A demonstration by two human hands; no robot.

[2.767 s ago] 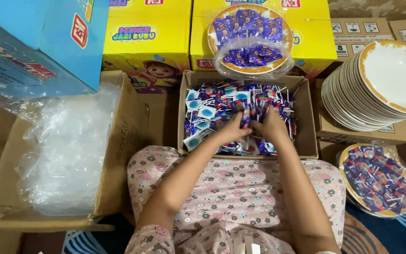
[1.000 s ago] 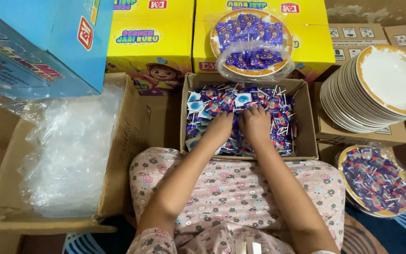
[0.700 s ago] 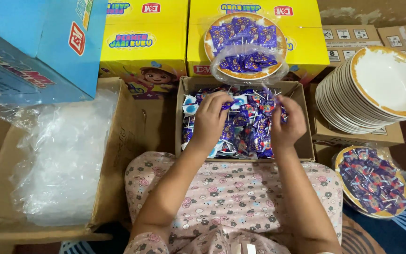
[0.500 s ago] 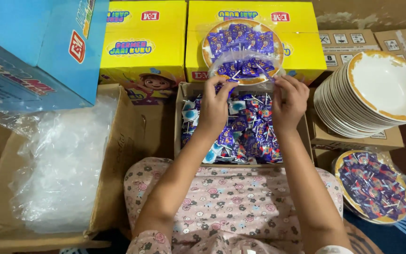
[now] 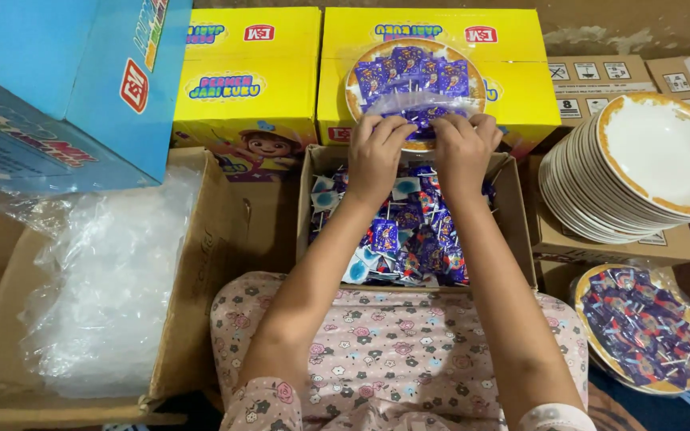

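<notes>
On the far yellow carton rests a wrapped plate of candies. Left hand and right hand both pinch its clear wrap, seemingly closing it; tying off likely needs a firm twist.

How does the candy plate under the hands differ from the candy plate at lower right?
The bagged plate lies on a yellow carton, with the left hand and right hand on its loose plastic. The lower-right plate sits low beside the person, untouched. Both are gold-rimmed plates heaped with blue wrapped candies.
</notes>
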